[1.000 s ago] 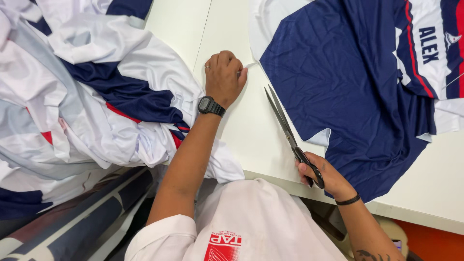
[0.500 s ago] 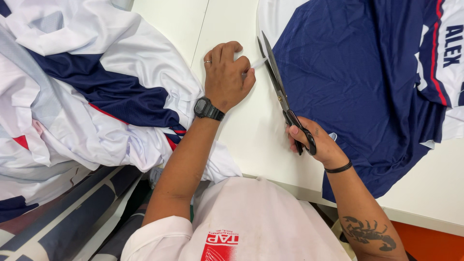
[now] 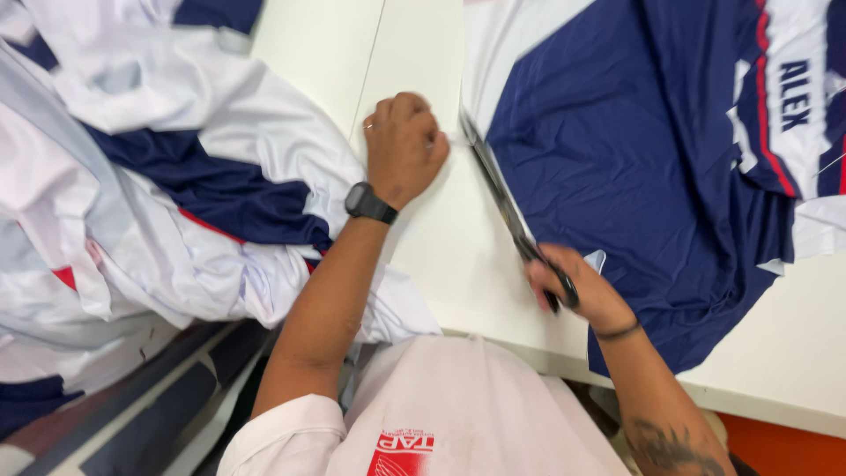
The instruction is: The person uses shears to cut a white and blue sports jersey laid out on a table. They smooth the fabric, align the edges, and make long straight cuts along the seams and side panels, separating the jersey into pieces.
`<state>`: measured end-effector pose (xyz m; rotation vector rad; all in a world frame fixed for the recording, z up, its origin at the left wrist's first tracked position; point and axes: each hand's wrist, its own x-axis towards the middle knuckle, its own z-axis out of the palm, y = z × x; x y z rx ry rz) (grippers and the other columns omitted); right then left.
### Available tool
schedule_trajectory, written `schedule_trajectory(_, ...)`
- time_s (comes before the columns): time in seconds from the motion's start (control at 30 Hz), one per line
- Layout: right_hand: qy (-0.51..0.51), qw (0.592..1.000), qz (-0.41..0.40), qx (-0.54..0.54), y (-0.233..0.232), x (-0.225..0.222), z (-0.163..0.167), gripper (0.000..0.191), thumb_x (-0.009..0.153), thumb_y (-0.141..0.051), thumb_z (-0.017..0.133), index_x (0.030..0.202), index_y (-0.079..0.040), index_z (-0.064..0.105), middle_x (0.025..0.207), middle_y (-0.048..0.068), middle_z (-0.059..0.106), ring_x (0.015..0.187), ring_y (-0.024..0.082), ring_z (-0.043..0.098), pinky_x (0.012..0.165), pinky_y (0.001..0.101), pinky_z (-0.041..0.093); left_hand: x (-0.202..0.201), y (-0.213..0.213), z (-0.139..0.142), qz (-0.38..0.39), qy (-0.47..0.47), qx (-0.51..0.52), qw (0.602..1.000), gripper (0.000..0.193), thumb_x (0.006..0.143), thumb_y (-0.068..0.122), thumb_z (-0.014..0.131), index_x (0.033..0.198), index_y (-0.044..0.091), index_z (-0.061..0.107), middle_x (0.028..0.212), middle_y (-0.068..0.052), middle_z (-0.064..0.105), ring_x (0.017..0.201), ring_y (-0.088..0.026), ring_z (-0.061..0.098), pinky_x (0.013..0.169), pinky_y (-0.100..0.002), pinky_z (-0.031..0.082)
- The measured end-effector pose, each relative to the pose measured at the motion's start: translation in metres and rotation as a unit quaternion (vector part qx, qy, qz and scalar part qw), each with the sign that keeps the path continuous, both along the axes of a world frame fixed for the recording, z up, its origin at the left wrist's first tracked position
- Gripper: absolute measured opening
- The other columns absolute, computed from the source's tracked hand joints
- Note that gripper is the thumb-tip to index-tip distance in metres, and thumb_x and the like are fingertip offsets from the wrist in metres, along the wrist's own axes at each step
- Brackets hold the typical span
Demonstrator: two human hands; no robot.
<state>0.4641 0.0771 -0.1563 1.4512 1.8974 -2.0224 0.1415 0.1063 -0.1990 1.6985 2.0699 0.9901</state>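
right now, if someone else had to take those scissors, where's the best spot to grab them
By the dark handle loops, from the near table edge: the scissors lie flat on the white table, blades pointing away beside the navy fabric. The right hand already grips there.

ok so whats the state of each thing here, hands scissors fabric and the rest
left hand: fisted, pinning a white strip on the table
right hand: gripping the scissor handles
scissors: blades about closed, along the fabric's edge
navy fabric panel: spread flat
fabric pile: heaped, crumpled
wristwatch: on the left wrist
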Motion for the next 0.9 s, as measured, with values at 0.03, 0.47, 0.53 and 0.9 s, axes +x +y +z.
schedule_trajectory(0.03,0.016,1.000,-0.010,-0.020,-0.010,0.016,0.011,0.053,0.084,-0.062,0.066,0.077,-0.010,0.059,0.057,0.001,0.056,0.050,0.011,0.055,0.045,0.0266,0.043,-0.010,0.009,0.009,0.009,-0.019,-0.050,0.999,0.014,0.086,0.023,0.074,0.079,0.013,0.068,0.115,-0.003,0.062,0.115,-0.031,0.054,0.096,-0.051,0.043)
schedule_trajectory(0.47,-0.371,0.745,-0.196,0.518,-0.106,0.187,-0.009,0.076,0.060,-0.054,0.084,0.111,-0.001,0.066,0.105,0.018,0.071,0.097,0.037,0.068,0.085,0.0426,0.055,0.032,0.074,0.051,-0.202,0.274,0.023,0.940,0.062,0.095,0.046,0.058,0.147,0.013,0.047,0.157,-0.017,0.038,0.142,-0.042,0.035,0.111,-0.061,0.029)
schedule_trajectory(0.53,-0.315,0.784,-0.258,0.468,-0.129,0.227,-0.008,0.074,0.069,-0.052,0.082,0.120,-0.001,0.067,0.106,0.019,0.072,0.096,0.033,0.070,0.085,0.0406,0.055,0.035,0.017,0.055,-0.171,0.287,0.000,0.943,0.066,0.092,0.046,0.062,0.142,0.005,0.051,0.141,-0.023,0.054,0.129,-0.036,0.052,0.102,-0.050,0.045)
schedule_trajectory(0.9,-0.404,0.759,-0.178,0.478,-0.164,0.216,-0.029,0.077,0.071,-0.051,0.086,0.124,0.000,0.066,0.105,0.018,0.070,0.094,0.035,0.068,0.081,0.0404,0.055,0.030,-0.097,0.071,-0.186,0.222,-0.006,0.957,0.064,0.083,0.049,0.070,0.127,0.003,0.063,0.131,-0.022,0.057,0.121,-0.039,0.054,0.098,-0.052,0.043)
